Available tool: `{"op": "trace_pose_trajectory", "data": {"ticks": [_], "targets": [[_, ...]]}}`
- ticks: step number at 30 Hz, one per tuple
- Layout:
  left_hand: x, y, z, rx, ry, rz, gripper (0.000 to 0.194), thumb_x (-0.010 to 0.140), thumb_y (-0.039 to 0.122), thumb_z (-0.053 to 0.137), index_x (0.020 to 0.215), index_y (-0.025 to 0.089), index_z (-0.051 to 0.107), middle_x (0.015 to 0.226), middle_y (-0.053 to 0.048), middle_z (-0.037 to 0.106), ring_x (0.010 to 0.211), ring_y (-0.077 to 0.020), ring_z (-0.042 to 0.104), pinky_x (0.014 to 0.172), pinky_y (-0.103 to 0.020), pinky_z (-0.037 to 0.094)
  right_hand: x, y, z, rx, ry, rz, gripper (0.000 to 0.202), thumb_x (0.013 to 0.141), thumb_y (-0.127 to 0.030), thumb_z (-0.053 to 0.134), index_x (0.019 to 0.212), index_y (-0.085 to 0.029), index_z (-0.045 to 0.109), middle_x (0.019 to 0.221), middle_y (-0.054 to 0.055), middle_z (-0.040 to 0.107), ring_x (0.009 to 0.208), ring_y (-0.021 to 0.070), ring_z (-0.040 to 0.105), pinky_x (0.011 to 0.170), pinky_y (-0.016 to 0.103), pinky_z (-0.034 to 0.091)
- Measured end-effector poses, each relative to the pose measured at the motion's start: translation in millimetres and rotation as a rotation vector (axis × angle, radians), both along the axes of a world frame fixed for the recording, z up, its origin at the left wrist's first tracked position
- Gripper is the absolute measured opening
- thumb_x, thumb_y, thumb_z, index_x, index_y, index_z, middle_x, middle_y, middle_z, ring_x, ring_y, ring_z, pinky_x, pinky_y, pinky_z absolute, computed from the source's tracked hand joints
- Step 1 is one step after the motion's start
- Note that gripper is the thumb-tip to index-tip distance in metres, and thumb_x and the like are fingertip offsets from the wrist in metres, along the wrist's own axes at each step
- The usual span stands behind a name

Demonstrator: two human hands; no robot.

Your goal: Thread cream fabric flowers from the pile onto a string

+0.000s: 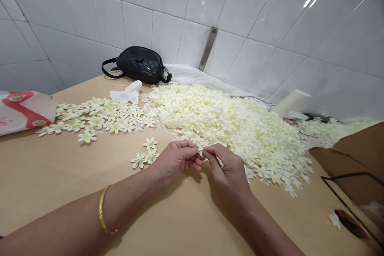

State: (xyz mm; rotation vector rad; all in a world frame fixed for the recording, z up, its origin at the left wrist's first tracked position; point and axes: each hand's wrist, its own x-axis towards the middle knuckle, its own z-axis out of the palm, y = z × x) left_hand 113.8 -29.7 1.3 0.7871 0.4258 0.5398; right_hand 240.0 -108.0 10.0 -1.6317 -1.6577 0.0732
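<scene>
My left hand (177,159) and my right hand (226,170) meet at the near edge of a big heap of cream artificial flowers (228,124). Both pinch one small flower piece (201,152) between their fingertips; it is mostly hidden by the fingers. Three separate finished flowers with yellow centres (146,153) lie just left of my left hand. A wider spread of such flowers (96,118) covers the table at the left. A gold bangle (103,216) sits on my left wrist.
The tan wooden table (60,176) meets a white tiled wall. A black quilted bag (139,64) and crumpled white tissue (127,94) lie at the back. A red-and-white bag (21,110) is far left, cardboard boxes (357,156) and a white roll (291,102) at right.
</scene>
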Motion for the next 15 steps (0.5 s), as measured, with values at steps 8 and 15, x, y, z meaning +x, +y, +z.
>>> {"op": "trace_pose_trajectory", "data": {"ticks": [8,15], "targets": [[1.6,0.1,-3.0,0.013,0.01,-0.016,0.008,0.066,0.013,0.062,0.067,0.011,0.055,0.062,-0.005,0.062,0.051,-0.0087,0.055,0.057,-0.023,0.043,-0.6,-0.4,-3.2,-0.005,-0.117,-0.039,0.019,0.081,-0.014,0.039,0.071,-0.018,0.055,0.065,0.002,0.055,0.062,0.0137,0.049,0.058,0.025,0.036],[0.8,-0.4,0.1,0.01,0.008,-0.023,0.007,0.066,0.013,0.062,0.067,0.011,0.055,0.062,-0.005,0.061,0.05,-0.0084,0.054,0.056,-0.023,0.043,-1.8,-2.4,1.9,-0.151,0.246,-0.029,0.02,0.084,-0.021,0.04,0.071,-0.018,0.054,0.065,0.0,0.059,0.06,0.0117,0.053,0.056,0.022,0.039]]}}
